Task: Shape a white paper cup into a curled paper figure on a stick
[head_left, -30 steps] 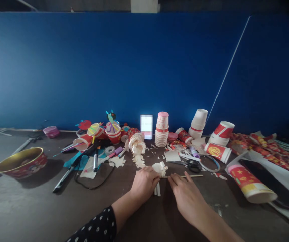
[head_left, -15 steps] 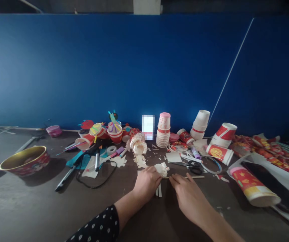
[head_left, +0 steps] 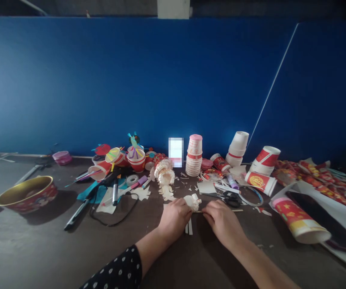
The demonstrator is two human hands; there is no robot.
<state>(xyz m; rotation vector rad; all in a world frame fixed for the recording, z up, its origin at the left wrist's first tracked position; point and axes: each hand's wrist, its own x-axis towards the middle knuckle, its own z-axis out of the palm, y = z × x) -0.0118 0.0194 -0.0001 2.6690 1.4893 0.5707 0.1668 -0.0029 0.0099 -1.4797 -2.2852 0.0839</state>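
Note:
My left hand (head_left: 175, 218) is closed, its fingertips pressed down at the left end of a thin wooden stick (head_left: 237, 210). The stick lies sideways, low over the dark table. My right hand (head_left: 222, 220) pinches the same stick further right, thumb and fingers together. A white curled paper piece (head_left: 192, 202) sits just behind the left fingertips and seems to touch them. Narrow white paper strips (head_left: 190, 228) lie below the left hand. What the left fingers cover cannot be made out. Black-handled scissors (head_left: 232, 197) lie behind my right hand.
A gold-lined bowl (head_left: 28, 194) stands left, near a black marker (head_left: 76, 214). A stack of paper cups (head_left: 194, 158) rises at the back, beside a curled white paper craft (head_left: 164, 176). Right are a red cup (head_left: 301, 220) and a dark phone (head_left: 326, 224). Paper scraps are scattered between.
My right hand's fingers were spread flat over the stick; now they are drawn together in a pinch on it. The left hand stays nearly the same. The view has shifted slightly.

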